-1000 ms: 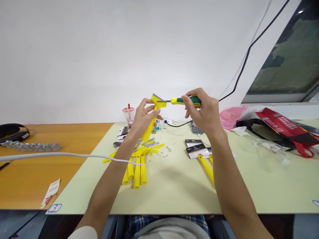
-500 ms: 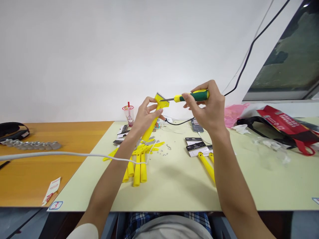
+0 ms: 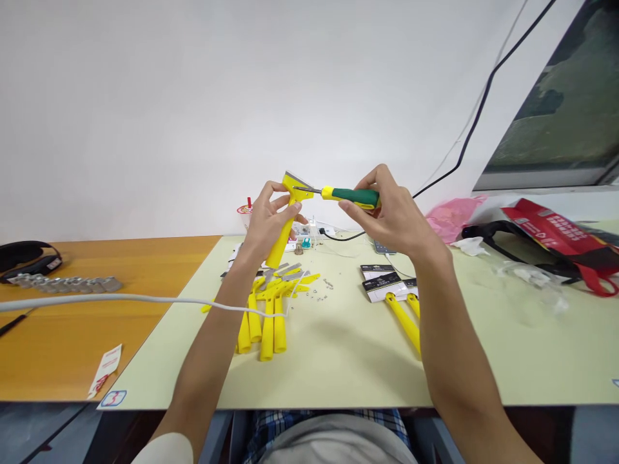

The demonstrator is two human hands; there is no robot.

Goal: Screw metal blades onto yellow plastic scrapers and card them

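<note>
We hold both forearms raised above the pale tabletop (image 3: 483,348), hands level in front of the white wall. Our left hand (image 3: 265,222) has its fingers clamped on the yellow scraper (image 3: 286,219), handle slanting down, head up. Our right hand (image 3: 394,216), wrist bent, grips the green-handled screwdriver (image 3: 351,196), lying nearly level with its tip touching the scraper's head. More yellow scrapers (image 3: 264,316) lie below on the tabletop

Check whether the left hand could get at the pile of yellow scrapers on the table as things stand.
Probably not at once: the left hand is shut on a scraper held up in the air. The pile lies uncovered just below it, so once freed the way looks open.
</note>
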